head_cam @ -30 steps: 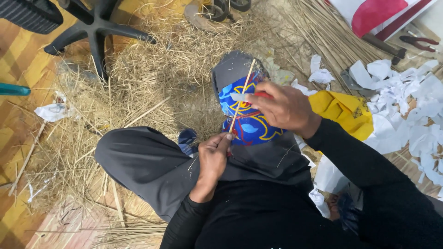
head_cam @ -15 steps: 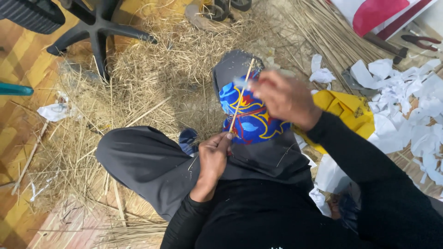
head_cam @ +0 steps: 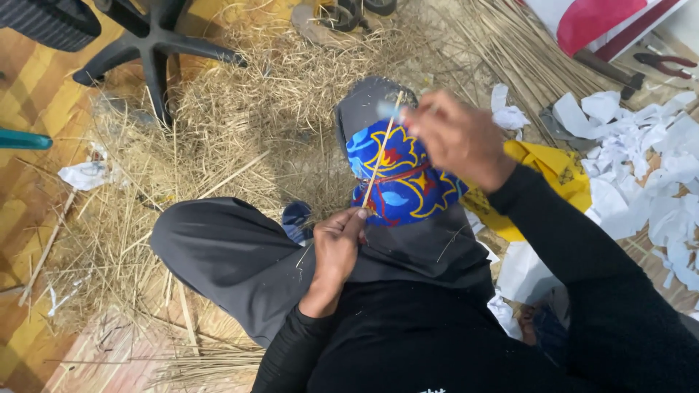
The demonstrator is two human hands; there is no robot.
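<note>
Between the hands a thin stick point(head_cam: 381, 154) is being gripped, left hand point(head_cam: 336, 246) below, right hand point(head_cam: 459, 137) above, now moved higher.

Two bare hands are in view, the left hand point(head_cam: 336, 244) and the right hand point(head_cam: 459, 138), and between them one thin pale straw stick point(head_cam: 379, 156). One blue cloth with yellow and red pattern point(head_cam: 400, 178) lies over the lap, and one yellow fabric piece point(head_cam: 550, 171) beside it. One black star-shaped chair base point(head_cam: 149, 51) stands on the floor, one pair of red-handled pliers point(head_cam: 666, 64) lies at the far right, and the torn white paper scraps point(head_cam: 641, 145) are too many to count (the loose straw likewise).
</note>
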